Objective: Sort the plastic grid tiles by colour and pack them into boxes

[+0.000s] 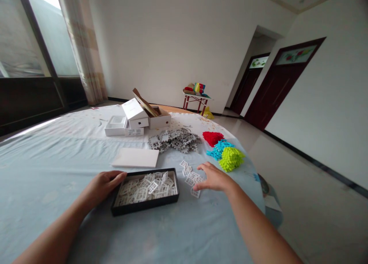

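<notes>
A shallow black box [145, 208] with a pale inside holds many small white plastic window-frame pieces [140, 189]. My left hand [105, 183] grips the box at its far left corner, fingers together along the rim. To the right of the box, more white window pieces [191, 177] lie loose on the tablecloth. Over them reaches my right hand [214, 177], its thumb and fingers spread apart around the right side of the loose pieces. Nothing shows between those fingers.
A white lid [135, 157] lies behind the box. Farther back are grey interlocking pieces [175, 140] and white cartons [135, 112]. Red [212, 138], blue [220, 149] and lime green [231, 159] piles sit near the right edge of the round table [57, 172].
</notes>
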A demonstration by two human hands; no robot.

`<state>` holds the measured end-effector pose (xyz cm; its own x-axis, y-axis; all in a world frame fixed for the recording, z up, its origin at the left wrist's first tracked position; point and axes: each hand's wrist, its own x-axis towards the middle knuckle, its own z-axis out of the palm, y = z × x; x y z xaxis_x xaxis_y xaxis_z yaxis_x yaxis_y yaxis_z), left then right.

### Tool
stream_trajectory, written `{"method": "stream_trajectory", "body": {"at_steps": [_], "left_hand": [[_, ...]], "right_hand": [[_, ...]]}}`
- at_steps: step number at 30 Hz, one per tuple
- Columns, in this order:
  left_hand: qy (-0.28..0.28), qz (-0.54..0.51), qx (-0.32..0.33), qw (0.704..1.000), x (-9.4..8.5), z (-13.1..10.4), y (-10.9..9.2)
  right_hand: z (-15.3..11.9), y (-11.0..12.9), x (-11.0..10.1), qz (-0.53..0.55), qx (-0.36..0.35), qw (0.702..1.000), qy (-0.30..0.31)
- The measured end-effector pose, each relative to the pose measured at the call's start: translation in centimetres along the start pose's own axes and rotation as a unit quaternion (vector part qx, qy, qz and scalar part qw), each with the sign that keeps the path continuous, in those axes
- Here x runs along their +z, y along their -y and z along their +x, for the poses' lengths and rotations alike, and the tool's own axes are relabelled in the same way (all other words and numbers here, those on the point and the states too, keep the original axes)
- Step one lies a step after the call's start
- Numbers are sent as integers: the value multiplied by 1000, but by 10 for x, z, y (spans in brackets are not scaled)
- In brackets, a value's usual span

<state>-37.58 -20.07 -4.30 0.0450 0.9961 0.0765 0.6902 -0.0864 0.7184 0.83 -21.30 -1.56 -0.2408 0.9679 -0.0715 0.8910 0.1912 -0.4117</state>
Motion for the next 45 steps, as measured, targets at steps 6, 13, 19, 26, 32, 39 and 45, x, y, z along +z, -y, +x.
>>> {"method": "stream_trajectory", "body": {"at_steps": [6, 13, 19, 26, 32, 39, 45], "left_hand": [[19, -9, -33, 999, -5, 2, 6], [8, -34, -33, 999, -1, 5, 11], [12, -49, -23, 998, -1, 3, 7], [-1, -54, -9, 998, -2, 1, 3], [-7, -81, -2, 997, 1, 2, 6], [2, -83, -10, 997, 0, 0, 2], [3, -93, -17, 995, 1, 0, 2]], "right_hand": [[-1, 5, 13, -32, -38, 998, 38], [23, -2, 20, 47, -55, 997, 15], [48, -1, 18, 50, -31, 998, -13], [57, 7, 24, 53, -67, 996, -9], [53, 7, 26, 57, -96, 994, -16], [52, 8, 27, 7, -125, 990, -59], [54, 3, 24, 44, -94, 989, -102]]}}
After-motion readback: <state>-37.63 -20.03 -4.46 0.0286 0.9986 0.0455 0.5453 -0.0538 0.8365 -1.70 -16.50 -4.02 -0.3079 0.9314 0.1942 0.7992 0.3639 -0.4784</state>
